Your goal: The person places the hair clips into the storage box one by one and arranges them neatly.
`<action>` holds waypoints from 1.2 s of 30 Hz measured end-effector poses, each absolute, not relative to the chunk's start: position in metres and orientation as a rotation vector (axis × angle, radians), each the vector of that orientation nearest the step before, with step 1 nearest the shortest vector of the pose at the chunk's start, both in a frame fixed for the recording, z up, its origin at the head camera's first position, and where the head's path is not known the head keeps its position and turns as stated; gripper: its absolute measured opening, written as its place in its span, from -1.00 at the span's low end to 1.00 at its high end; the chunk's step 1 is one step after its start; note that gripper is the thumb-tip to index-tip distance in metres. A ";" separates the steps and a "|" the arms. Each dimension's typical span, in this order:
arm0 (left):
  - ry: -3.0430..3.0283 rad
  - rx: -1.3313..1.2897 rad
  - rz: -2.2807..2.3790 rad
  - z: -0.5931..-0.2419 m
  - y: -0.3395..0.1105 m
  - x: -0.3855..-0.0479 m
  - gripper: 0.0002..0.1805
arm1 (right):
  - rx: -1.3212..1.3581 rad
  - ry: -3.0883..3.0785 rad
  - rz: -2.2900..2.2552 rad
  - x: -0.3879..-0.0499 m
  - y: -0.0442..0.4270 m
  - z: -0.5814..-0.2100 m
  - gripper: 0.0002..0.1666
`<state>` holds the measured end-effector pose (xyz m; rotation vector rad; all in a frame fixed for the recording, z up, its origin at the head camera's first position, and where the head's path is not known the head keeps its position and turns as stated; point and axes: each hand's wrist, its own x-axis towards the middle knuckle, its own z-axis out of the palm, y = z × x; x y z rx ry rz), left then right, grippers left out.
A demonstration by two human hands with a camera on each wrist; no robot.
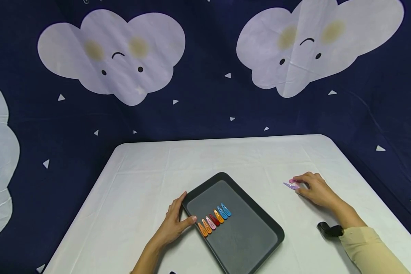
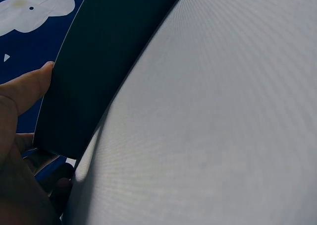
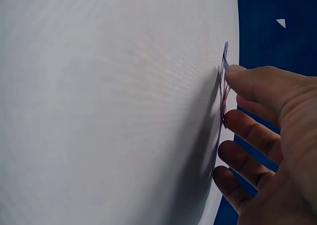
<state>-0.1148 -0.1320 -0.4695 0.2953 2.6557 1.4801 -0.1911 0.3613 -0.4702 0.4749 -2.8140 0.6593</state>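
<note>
Before a navy cloud-print backdrop (image 1: 205, 91), on a white-covered table (image 1: 150, 179), we see purple and pink hair clips (image 1: 289, 185) touching the right hand (image 1: 315, 189), its thumb and fingers half curled, though whether they grip we cannot tell. Leftward, the left hand (image 1: 174, 224) grips the edge of a dark grey tray (image 1: 250, 236) bearing seven snap clips (image 1: 214, 220) in a row; we judge a light fingertip pinch and steady tray best.

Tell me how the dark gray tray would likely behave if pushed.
The dark gray tray is probably stiff, given its straight raised rim. Its broad, low shape should make it slide rather than tip. The hair clips lying on it might shift if jolted.
</note>
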 end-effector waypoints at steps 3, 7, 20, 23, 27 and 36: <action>2.661 0.295 1.478 -0.470 -0.132 -0.115 -0.03 | 0.474 -2.807 0.657 -0.192 0.361 -0.471 -0.62; 2.659 0.295 1.480 -0.470 -0.132 -0.115 -0.03 | 0.484 -2.795 0.652 -0.191 0.360 -0.472 -0.66; 2.631 0.271 1.525 -0.470 -0.130 -0.114 -0.03 | 0.481 -2.872 0.604 -0.187 0.352 -0.469 -0.68; 2.629 0.278 1.528 -0.470 -0.130 -0.114 -0.03 | 0.490 -2.869 0.595 -0.187 0.350 -0.469 -0.69; 2.625 0.280 1.535 -0.469 -0.130 -0.113 -0.04 | 0.489 -2.872 0.593 -0.186 0.347 -0.470 -0.71; 2.641 0.279 1.524 -0.470 -0.130 -0.113 -0.04 | 0.506 -2.821 0.546 -0.184 0.348 -0.471 -0.69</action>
